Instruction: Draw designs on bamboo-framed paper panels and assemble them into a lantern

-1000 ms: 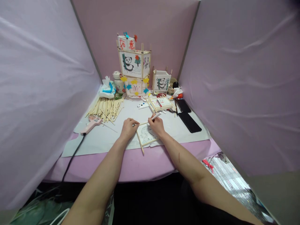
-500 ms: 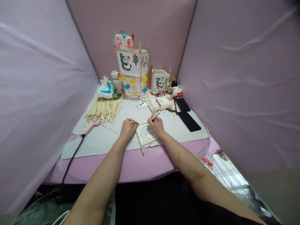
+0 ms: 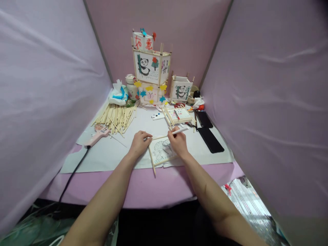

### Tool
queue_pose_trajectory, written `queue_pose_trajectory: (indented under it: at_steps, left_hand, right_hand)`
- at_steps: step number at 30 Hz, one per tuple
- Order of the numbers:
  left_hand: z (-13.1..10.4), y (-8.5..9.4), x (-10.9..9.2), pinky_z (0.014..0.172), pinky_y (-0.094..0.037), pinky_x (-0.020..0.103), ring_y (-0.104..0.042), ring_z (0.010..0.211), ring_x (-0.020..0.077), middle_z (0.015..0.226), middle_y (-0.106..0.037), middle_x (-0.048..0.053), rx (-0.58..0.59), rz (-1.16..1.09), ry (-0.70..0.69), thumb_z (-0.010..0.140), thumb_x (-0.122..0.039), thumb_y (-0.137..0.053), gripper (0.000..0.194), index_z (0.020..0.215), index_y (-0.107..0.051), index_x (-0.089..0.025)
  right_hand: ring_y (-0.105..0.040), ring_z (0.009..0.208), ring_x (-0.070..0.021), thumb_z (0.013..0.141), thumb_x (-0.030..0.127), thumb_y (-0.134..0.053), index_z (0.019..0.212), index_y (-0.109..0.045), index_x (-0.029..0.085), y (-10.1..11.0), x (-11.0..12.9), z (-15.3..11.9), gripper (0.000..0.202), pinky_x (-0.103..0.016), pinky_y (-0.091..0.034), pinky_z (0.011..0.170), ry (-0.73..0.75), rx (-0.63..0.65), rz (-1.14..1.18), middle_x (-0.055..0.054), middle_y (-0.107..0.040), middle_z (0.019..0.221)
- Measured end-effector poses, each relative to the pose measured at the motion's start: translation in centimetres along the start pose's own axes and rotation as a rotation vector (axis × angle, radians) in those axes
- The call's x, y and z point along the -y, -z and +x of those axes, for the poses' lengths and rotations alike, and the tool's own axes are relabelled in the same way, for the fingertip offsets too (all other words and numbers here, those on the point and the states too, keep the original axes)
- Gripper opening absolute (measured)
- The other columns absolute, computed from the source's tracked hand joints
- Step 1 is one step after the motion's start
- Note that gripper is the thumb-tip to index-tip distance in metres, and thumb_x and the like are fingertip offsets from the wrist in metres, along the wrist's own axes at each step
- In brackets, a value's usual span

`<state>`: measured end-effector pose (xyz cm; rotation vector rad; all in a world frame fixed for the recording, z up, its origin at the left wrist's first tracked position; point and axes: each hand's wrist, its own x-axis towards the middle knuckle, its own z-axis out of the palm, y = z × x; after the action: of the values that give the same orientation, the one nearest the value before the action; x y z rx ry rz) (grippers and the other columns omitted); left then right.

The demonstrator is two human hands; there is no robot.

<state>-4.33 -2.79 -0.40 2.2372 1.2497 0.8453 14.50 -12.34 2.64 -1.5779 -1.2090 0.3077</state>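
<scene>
A drawing panel (image 3: 162, 150), white with black line art and edged with thin wooden sticks, lies on the paper in front of me. My left hand (image 3: 140, 142) closes its thumb and fingers at the panel's upper left corner. Between the fingers of my right hand (image 3: 178, 143) is a white marker (image 3: 180, 130), its back end pointing right. That hand rests over the panel's right side and hides part of the drawing. The marker's tip is hidden behind my fingers.
Wooden sticks (image 3: 115, 118) and a pink glue gun (image 3: 98, 135) lie at left. A tiered panda lantern (image 3: 147, 66) and a smaller lantern (image 3: 180, 90) stand behind. Stacked panels (image 3: 180, 114) lie nearer. At right are two dark phone-like slabs (image 3: 210, 139).
My right hand and the marker have shifted right across the panel, and the marker now lies flatter. My left hand stays at the corner. The whole view has shifted slightly.
</scene>
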Motion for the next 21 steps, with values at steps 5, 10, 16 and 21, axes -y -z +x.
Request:
queue_pose_trajectory:
  at_steps: [5, 10, 16, 21]
  left_hand:
    - [2.5, 0.8, -1.8, 0.103, -0.045, 0.040, -0.060, 0.105, 0.0240, 0.102, -0.064, 0.005, -0.048, -0.026, -0.033, 0.086, -0.027, -0.062, 0.019, 0.098, -0.077, -0.024]
    - [5.7, -0.3, -2.9, 0.096, -0.047, 0.038, -0.063, 0.101, 0.0231, 0.102, -0.069, 0.006, 0.105, -0.027, -0.108, 0.086, -0.024, -0.062, 0.016, 0.095, -0.076, -0.021]
    - [4.4, -1.5, -2.0, 0.090, -0.040, 0.039, -0.064, 0.098, 0.0210, 0.096, -0.072, 0.004, 0.246, -0.034, -0.268, 0.091, -0.029, -0.060, 0.017, 0.092, -0.075, -0.022]
    - [4.2, -0.9, -1.4, 0.086, -0.036, 0.039, -0.061, 0.097, 0.0210, 0.094, -0.069, 0.005, 0.243, -0.054, -0.313, 0.091, -0.026, -0.056, 0.020, 0.095, -0.075, -0.021]
  right_hand:
    - [-0.052, 0.061, -0.0156, 0.086, 0.040, -0.058, 0.081, -0.057, 0.023, 2.5, -0.7, 2.7, 0.018, -0.028, -0.041, 0.063, -0.017, 0.227, 0.223, 0.003, -0.057, 0.066]
    - [-0.056, 0.067, -0.0172, 0.084, 0.036, -0.060, 0.076, -0.061, 0.022, 1.8, -2.9, 5.4, 0.016, -0.029, -0.044, 0.066, 0.040, 0.377, 0.188, 0.000, -0.060, 0.068]
    - [-0.053, 0.058, -0.0141, 0.089, 0.025, -0.052, 0.077, -0.061, 0.021, 0.8, -5.0, 4.3, 0.015, -0.027, -0.041, 0.058, 0.207, 0.338, 0.182, 0.002, -0.058, 0.063]
    - [-0.052, 0.052, -0.0124, 0.089, 0.019, -0.053, 0.081, -0.062, 0.020, 0.7, -5.4, 3.7, 0.012, -0.026, -0.040, 0.054, 0.346, 0.310, 0.081, 0.004, -0.055, 0.059]
